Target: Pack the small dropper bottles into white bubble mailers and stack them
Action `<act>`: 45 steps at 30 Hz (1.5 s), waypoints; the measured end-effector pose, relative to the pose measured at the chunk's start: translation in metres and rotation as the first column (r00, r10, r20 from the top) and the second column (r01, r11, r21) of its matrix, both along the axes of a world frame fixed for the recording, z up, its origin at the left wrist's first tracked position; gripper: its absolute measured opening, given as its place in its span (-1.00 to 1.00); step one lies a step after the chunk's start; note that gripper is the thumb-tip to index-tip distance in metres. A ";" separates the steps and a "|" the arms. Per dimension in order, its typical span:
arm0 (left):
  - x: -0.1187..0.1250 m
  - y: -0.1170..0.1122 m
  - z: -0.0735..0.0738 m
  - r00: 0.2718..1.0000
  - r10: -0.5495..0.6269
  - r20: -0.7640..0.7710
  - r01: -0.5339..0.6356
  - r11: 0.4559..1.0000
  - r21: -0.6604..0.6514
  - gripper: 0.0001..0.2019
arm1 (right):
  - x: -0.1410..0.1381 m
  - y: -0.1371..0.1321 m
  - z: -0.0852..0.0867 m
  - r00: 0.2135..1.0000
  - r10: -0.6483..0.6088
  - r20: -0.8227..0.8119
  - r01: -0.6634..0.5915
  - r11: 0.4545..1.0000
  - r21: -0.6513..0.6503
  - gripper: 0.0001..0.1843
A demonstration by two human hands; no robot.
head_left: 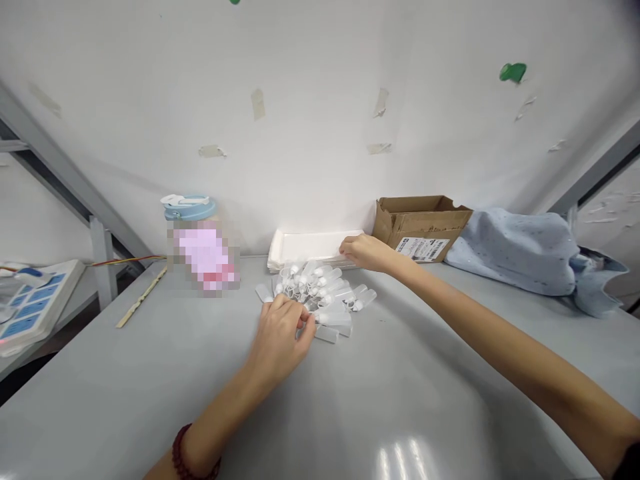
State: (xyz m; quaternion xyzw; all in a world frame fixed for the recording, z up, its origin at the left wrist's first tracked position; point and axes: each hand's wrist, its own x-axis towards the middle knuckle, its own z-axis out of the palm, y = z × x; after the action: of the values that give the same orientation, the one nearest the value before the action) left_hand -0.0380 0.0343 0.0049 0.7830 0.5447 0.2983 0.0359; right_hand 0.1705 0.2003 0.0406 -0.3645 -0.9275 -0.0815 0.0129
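A heap of small clear plastic bottles with white caps (325, 290) lies in the middle of the grey table (400, 400). My left hand (283, 330) rests at the heap's near edge, fingers curled round one of the bottles. My right hand (365, 252) reaches further back and grips the right end of a flat stack of white trays (305, 248) that lies against the wall.
An open cardboard box (420, 223) with a label stands right of the trays. A light blue cloth (530, 250) lies further right. A bottle with a blue lid (193, 227) stands at the left, with a wooden stick (143, 297) and a blue-and-white panel (35, 300) beyond.
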 end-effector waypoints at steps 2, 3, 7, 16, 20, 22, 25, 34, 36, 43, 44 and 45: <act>0.000 0.000 0.000 1.000 0.008 0.004 -0.008 1.000 -0.016 -0.80 | -0.002 -0.004 -0.005 1.000 -0.009 0.011 0.008 0.998 0.058 -0.67; 0.001 0.000 0.000 1.000 0.013 0.006 -0.013 1.000 -0.023 -0.80 | -0.002 -0.005 -0.007 1.000 -0.011 0.010 0.010 0.996 0.090 -0.66; 0.002 0.000 -0.002 0.999 0.031 0.020 -0.030 0.999 -0.045 -0.80 | -0.001 -0.005 -0.003 0.998 -0.022 -0.052 0.034 0.970 0.242 -0.68; 0.002 0.000 0.001 0.984 0.063 0.167 -0.046 0.993 -0.106 -0.82 | 0.017 -0.034 0.016 0.960 0.142 -0.242 0.005 0.854 0.521 -0.78; 0.003 -0.001 0.006 0.929 0.115 0.352 -0.045 0.979 -0.200 -0.66 | 0.043 -0.075 0.003 0.917 0.255 -0.308 -0.009 0.784 0.620 -0.76; 0.001 -0.001 0.010 0.886 0.135 0.443 -0.024 0.969 -0.247 -0.46 | 0.059 -0.093 -0.008 0.892 0.314 -0.325 -0.029 0.757 0.653 -0.80; -0.002 0.000 0.017 0.779 0.150 0.609 0.093 0.933 -0.349 -0.26 | 0.079 -0.113 -0.027 0.857 0.386 -0.341 -0.061 0.734 0.677 -0.79; 0.004 -0.006 0.028 0.698 0.297 0.651 0.201 0.791 -0.577 -0.74 | 0.078 -0.141 -0.034 0.876 0.274 -0.397 -0.075 0.890 0.450 -0.65; 0.009 -0.009 0.028 0.727 0.242 0.642 0.231 0.795 -0.561 -0.76 | 0.071 -0.148 -0.031 0.909 0.180 -0.377 -0.053 0.945 0.323 -0.42; 0.025 -0.022 0.018 0.707 0.013 0.707 0.540 0.637 -0.551 -0.81 | 0.062 -0.162 -0.036 0.933 0.116 -0.340 -0.050 0.979 0.198 0.03; 0.027 -0.024 0.016 0.704 0.011 0.710 0.562 0.602 -0.567 -0.79 | 0.061 -0.163 -0.036 0.925 0.120 -0.359 -0.055 0.981 0.185 0.04; 0.028 -0.025 0.015 0.709 0.010 0.705 0.570 0.580 -0.582 -0.76 | 0.061 -0.164 -0.036 0.916 0.125 -0.381 -0.060 0.982 0.178 0.05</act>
State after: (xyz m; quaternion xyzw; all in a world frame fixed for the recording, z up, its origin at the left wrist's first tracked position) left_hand -0.0103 0.0094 0.0201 0.6187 0.4281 0.2739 0.5991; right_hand 0.2311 0.0363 0.0043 -0.3267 -0.9128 -0.0816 0.2311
